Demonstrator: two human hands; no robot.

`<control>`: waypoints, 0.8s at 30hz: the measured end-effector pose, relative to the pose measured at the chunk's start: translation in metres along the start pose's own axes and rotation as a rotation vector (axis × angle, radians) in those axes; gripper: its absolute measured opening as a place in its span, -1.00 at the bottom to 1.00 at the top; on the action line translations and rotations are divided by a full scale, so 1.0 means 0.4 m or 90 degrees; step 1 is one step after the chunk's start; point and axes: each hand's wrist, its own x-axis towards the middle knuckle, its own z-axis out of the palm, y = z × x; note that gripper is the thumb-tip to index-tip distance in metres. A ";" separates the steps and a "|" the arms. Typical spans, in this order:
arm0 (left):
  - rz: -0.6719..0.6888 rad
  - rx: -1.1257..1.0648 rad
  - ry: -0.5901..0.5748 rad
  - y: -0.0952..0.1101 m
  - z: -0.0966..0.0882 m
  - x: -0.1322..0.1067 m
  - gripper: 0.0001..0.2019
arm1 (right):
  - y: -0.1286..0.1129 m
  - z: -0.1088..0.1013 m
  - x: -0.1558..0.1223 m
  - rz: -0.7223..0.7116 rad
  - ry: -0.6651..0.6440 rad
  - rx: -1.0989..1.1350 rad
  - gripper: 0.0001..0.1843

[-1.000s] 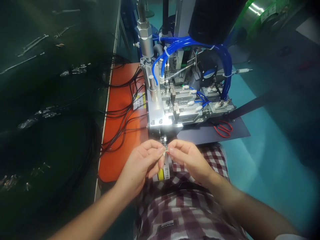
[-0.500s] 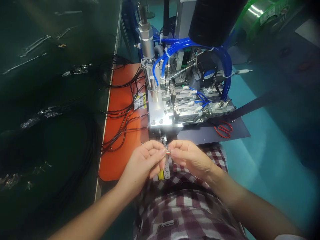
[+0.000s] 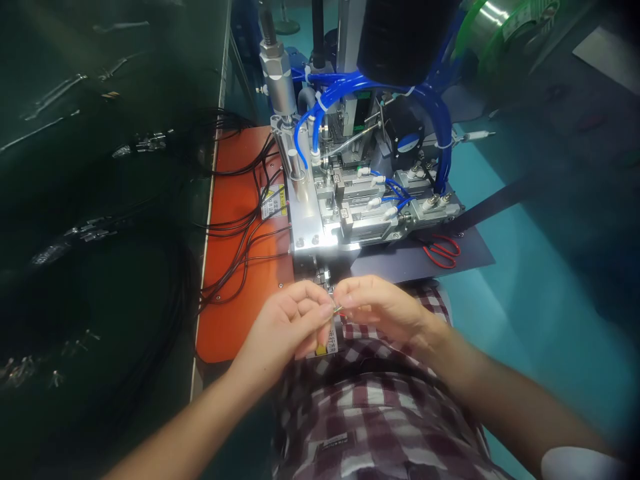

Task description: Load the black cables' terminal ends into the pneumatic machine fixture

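Note:
My left hand (image 3: 287,320) and my right hand (image 3: 377,308) meet fingertip to fingertip just below the front of a small metal machine (image 3: 350,200). Both pinch a tiny metal part (image 3: 336,308) between thumb and forefinger. The part is too small to name. A yellow and white label (image 3: 327,343) shows under my left fingers. My checked shirt (image 3: 370,413) fills the lower middle of the view.
An orange mat (image 3: 235,267) lies left of the machine, crossed by black cables (image 3: 245,233). Blue air hoses (image 3: 360,87) loop over the machine. Red scissors (image 3: 443,250) rest on a dark sheet at its right. Coiled black cables with metal ends (image 3: 85,230) cover the dark bench at left.
Both hands stay pinched together on the small part and have shifted only slightly; the camera has turned a little, so the machine sits further left and up.

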 end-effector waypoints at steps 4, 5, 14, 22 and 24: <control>-0.019 0.040 0.002 -0.005 0.002 -0.002 -0.79 | -0.021 0.000 -0.006 -0.017 0.014 -0.063 -0.84; -0.026 0.040 0.001 -0.005 0.003 -0.003 -0.79 | -0.024 0.001 -0.007 -0.026 0.017 -0.082 -0.82; -0.010 -0.021 0.040 0.006 0.009 -0.001 -0.81 | -0.004 -0.007 -0.015 -0.129 0.057 -0.152 -0.75; -0.003 -0.075 0.024 0.003 0.001 0.000 -0.81 | 0.026 0.008 0.002 -0.144 0.016 -0.089 -0.72; -0.005 -0.085 0.015 0.004 0.000 -0.001 -0.81 | 0.031 0.009 0.005 -0.133 0.014 -0.074 -0.73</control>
